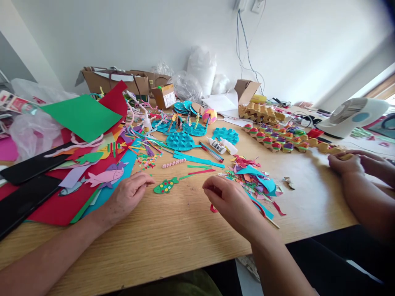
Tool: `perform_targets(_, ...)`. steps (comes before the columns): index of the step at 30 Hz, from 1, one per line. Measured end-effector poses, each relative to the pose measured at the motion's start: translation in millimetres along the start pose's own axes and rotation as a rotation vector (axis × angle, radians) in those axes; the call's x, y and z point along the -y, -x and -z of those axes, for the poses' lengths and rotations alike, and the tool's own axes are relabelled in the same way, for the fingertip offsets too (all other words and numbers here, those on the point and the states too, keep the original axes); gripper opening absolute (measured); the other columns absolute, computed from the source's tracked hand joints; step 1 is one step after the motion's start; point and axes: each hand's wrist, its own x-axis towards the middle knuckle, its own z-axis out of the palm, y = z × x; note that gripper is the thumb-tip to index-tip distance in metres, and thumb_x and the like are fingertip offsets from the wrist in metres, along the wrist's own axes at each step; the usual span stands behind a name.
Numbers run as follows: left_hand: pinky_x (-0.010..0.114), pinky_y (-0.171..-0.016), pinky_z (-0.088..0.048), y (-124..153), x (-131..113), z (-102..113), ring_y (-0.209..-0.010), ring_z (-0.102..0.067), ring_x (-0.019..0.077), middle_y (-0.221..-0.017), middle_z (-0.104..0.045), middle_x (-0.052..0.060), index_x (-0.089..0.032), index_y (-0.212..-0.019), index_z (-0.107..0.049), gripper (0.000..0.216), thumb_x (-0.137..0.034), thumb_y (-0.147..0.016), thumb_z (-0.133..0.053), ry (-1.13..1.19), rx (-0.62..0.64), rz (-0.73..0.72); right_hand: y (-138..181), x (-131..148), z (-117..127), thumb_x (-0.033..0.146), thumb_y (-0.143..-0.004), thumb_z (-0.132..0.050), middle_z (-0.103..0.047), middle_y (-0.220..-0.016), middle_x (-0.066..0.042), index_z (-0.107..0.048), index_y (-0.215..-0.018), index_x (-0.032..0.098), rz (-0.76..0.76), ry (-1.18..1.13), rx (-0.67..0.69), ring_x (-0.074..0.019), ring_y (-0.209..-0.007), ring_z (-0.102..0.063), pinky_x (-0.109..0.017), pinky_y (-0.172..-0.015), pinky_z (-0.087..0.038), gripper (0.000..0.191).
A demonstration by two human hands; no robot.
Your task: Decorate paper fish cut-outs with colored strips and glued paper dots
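Hands rest on the tabletop point(185, 238), clock centred on the green paper fish point(166, 186). Left hand point(132, 191) at nine o'clock, fingers loosely curled beside the fish's head; whether they grip anything: cannot tell. Right hand point(226, 199) at three o'clock, fingers bent inward, palm hidden; grip likewise unreadable. Red looped item point(213, 208) shows partly beneath it. Judgement: fish lies between the hands probably for easy reach by either.

Fish: flat, head toward nine, tail toward two, body scattered with red, yellow and pale dots. Thin green strip point(187, 176) runs off near the tail; contact unclear.

Outward: scrap heap point(251, 176) at three, presumably pushed aside for working room; white glue bottles point(217, 145) near two, likely parked within reach.
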Motion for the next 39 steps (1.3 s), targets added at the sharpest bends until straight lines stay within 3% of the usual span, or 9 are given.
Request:
perform_targets(7,0.024,-0.069,-0.048,0.2,-0.2,-4.5,-0.076,-0.06,0.0155,-0.08,-0.065,0.003,-0.018,-0.083,-0.06,0.021,-0.026,-0.082,-0.04,0.045,0.017,0.021,46.3,-33.7,-6.0,0.017,-0.076,-0.044,-0.059,-0.067,0.001,-0.055,-0.069,0.02,-0.206,0.058,-0.042,-0.0132,-0.063,-0.053,-0.023,-0.055,-0.035,0.013)
perform_targets(12,0.023,-0.062,-0.048,2.3,1.1,-4.2,-0.068,-0.061,0.0157,-0.077,-0.066,0.001,-0.02,-0.085,-0.06,0.022,-0.034,-0.081,-0.043,0.054,0.008,0.107,64.4,-45.5,-10.2,0.015,-0.074,-0.044,-0.056,-0.063,0.001,-0.051,-0.067,0.02,-0.241,0.078,-0.065,-0.0124,-0.058,-0.051,-0.023,-0.054,-0.035,0.011)
perform_targets(17,0.023,-0.057,-0.049,3.5,4.4,-2.7,-0.06,-0.06,0.0147,-0.07,-0.063,0.001,-0.02,-0.091,-0.057,0.023,-0.031,-0.081,-0.04,0.109,-0.015,0.145,69.1,-47.3,-10.4,0.013,-0.072,-0.043,-0.056,-0.064,0.001,-0.049,-0.067,0.02,-0.263,0.093,-0.048,-0.0132,-0.061,-0.051,-0.023,-0.055,-0.036,0.011)
perform_targets(21,0.024,-0.059,-0.049,3.1,6.5,-0.9,-0.063,-0.06,0.0152,-0.073,-0.063,0.002,-0.02,-0.089,-0.057,0.021,-0.027,-0.08,-0.039,0.086,-0.049,0.14,71.8,-39.4,-18.4,0.013,-0.076,-0.043,-0.055,-0.066,0.0,-0.048,-0.068,0.019,-0.194,0.041,-0.096,-0.0129,-0.061,-0.051,-0.022,-0.055,-0.037,0.011)
perform_targets(26,0.023,-0.057,-0.048,2.3,7.9,-0.8,-0.063,-0.059,0.0143,-0.076,-0.062,0.004,-0.018,-0.088,-0.057,0.022,-0.023,-0.08,-0.038,0.034,-0.053,0.126,78.5,-21.0,-46.4,0.014,-0.08,-0.042,-0.055,-0.067,0.0,-0.048,-0.073,0.019,-0.047,-0.102,-0.118,-0.0107,-0.059,-0.051,-0.02,-0.054,-0.038,0.011)
perform_targets(30,0.022,-0.057,-0.048,2.5,9.0,-2.6,-0.065,-0.058,0.0139,-0.077,-0.061,0.004,-0.017,-0.088,-0.058,0.023,-0.022,-0.081,-0.037,0.042,-0.032,0.136,82.7,-14.7,-64.1,0.016,-0.082,-0.042,-0.055,-0.065,0.0,-0.049,-0.073,0.019,0.03,-0.073,-0.131,-0.0112,-0.057,-0.052,-0.021,-0.053,-0.037,0.012)
perform_targets(39,0.023,-0.058,-0.047,1.1,6.8,-0.1,-0.063,-0.057,0.0134,-0.07,-0.059,0.002,-0.017,-0.084,-0.058,0.021,-0.019,-0.079,-0.037,0.014,-0.073,0.12,81.6,-20.2,-70.4,0.017,-0.083,-0.04,-0.055,-0.064,0.0,-0.048,-0.074,0.02,0.073,-0.056,-0.157,-0.0113,-0.056,-0.053,-0.021,-0.052,-0.038,0.013)
